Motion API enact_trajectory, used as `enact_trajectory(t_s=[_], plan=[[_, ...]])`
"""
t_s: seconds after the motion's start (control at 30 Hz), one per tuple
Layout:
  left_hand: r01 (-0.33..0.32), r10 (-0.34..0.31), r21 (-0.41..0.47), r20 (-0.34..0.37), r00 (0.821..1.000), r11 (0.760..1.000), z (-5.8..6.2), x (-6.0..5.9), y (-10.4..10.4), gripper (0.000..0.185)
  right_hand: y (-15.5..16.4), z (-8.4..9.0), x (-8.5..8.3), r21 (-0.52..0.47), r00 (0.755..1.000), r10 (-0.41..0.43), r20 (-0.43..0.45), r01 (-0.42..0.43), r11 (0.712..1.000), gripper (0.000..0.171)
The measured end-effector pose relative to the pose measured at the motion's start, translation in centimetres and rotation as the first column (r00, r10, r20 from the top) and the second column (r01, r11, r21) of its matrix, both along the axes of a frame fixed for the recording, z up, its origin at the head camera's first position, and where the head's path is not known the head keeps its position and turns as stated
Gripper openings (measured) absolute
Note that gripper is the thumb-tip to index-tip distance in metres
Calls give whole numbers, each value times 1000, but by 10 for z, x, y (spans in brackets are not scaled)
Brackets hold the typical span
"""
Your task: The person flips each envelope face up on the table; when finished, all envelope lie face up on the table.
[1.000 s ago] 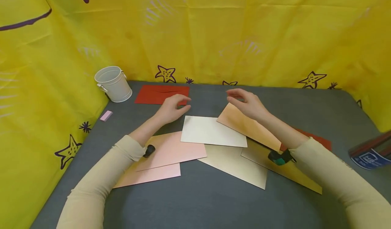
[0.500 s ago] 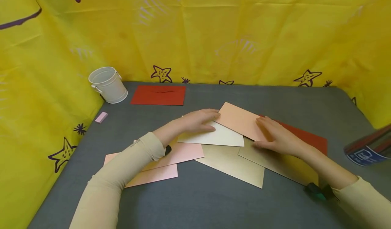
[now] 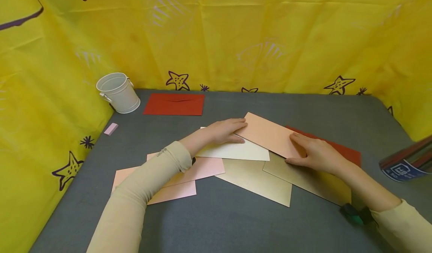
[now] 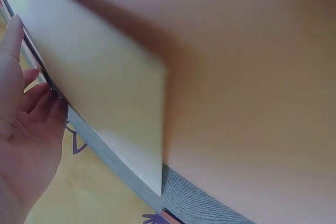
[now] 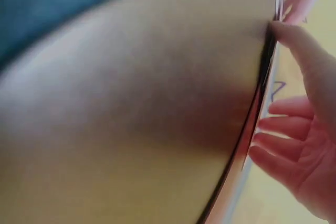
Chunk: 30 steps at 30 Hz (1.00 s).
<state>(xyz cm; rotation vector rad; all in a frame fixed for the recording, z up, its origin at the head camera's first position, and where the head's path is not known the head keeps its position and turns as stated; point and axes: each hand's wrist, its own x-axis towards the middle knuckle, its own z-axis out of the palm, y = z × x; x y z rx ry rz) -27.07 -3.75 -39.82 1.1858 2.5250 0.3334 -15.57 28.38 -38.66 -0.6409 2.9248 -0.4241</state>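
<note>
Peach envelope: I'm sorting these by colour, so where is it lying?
In the head view the peach envelope lies mid-table between the left hand and right hand, overlapping the cream envelope.

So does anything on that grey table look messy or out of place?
The paper envelopes lie in a loose, overlapping fan, not a stack. The peach envelope sits askew across the cream one and a red one, with both hands on it. A small pink eraser-like block lies alone by the edge.
</note>
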Motion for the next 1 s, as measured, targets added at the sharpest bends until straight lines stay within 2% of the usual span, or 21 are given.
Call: enact_trajectory(t_s=[0.13, 0.23, 0.3, 0.37, 0.43, 0.53, 0.67, 0.73, 0.87, 0.93, 1.0], plan=[[23, -23, 2, -34, 999, 1000, 2, 1, 0, 65, 1, 1, -2, 7, 995, 45, -84, -44, 999, 77], [48, -46, 28, -77, 996, 998, 5, 2, -2, 59, 3, 3, -4, -28, 989, 63, -135, -67, 997, 65], [64, -56, 81, -101, 993, 995, 8, 3, -5, 52, 4, 5, -4, -62, 985, 66, -158, -76, 995, 57], [80, -60, 176, -114, 992, 981, 9, 3, -8, 45, 6, 8, -4, -118, 983, 64, -171, -85, 989, 48], [96, -63, 293, -119, 991, 951, 10, 3, -12, 37, 8, 11, -3, -198, 981, 54, -185, -91, 976, 38], [86, -49, 463, -91, 995, 882, 12, 3, -16, 27, 10, 14, -3, -323, 967, 50, -249, -131, 937, 27], [-12, 28, 597, -17, 999, 802, 18, 6, -23, 19, 8, 19, -7, -425, 940, 24, -340, -176, 888, 21], [-73, 73, 643, 27, 997, 762, 21, 8, -26, 16, 5, 22, -10, -463, 936, -5, -351, -169, 870, 21], [-181, 137, 714, 119, 983, 677, 27, 13, -33, 14, -2, 29, -14, -539, 964, -94, -250, -57, 840, 17], [-231, 162, 726, 164, 973, 648, 29, 16, -39, 15, -5, 32, -16, -564, 978, -135, -161, 21, 825, 13], [-276, 188, 725, 202, 961, 631, 30, 18, -46, 15, -7, 33, -18, -570, 983, -168, -79, 93, 817, 11]])
